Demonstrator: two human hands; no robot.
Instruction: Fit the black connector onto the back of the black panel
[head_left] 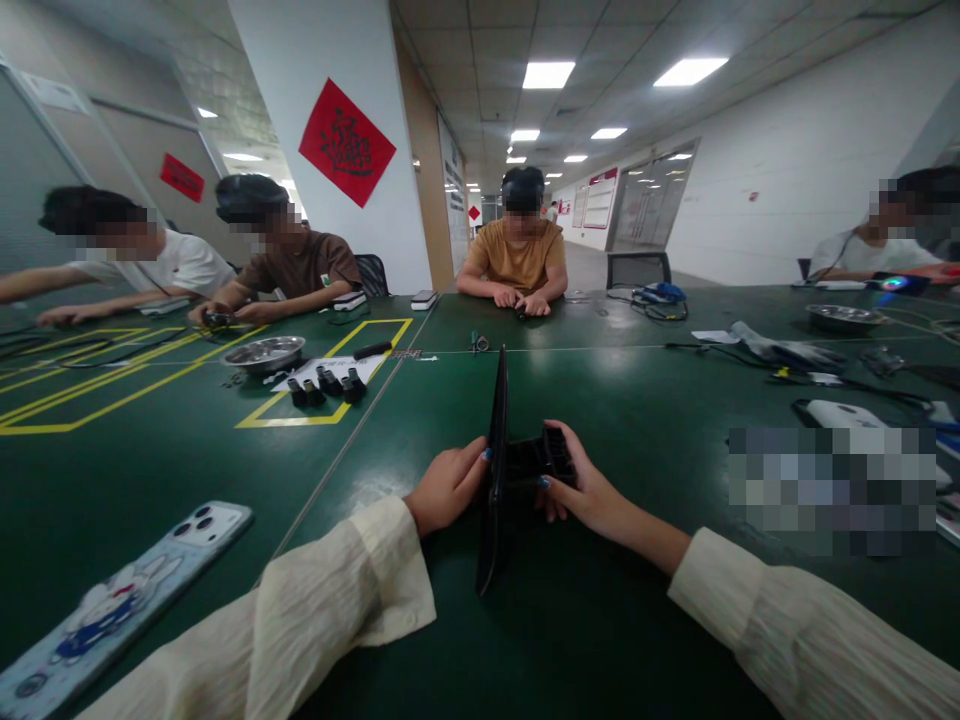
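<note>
A thin black panel (495,480) stands on its edge over the green table, seen almost edge-on. My left hand (452,482) presses against its left face near the middle, with the fingers closed at the edge. From its right face a black bracket-like part (534,458) sticks out, with hollow sections. Around the outer end of this part my right hand (576,482) is closed, thumb in front and other fingers behind and below. Whether the part is fixed to the panel or only held against it, I cannot tell.
A phone in a cartoon case (124,605) lies at the left. Farther off are a metal bowl (264,354), several black cylindrical parts (327,386) and a small tool (478,343). Cables and plastic bags (780,350) lie at the right. Several people sit around the table.
</note>
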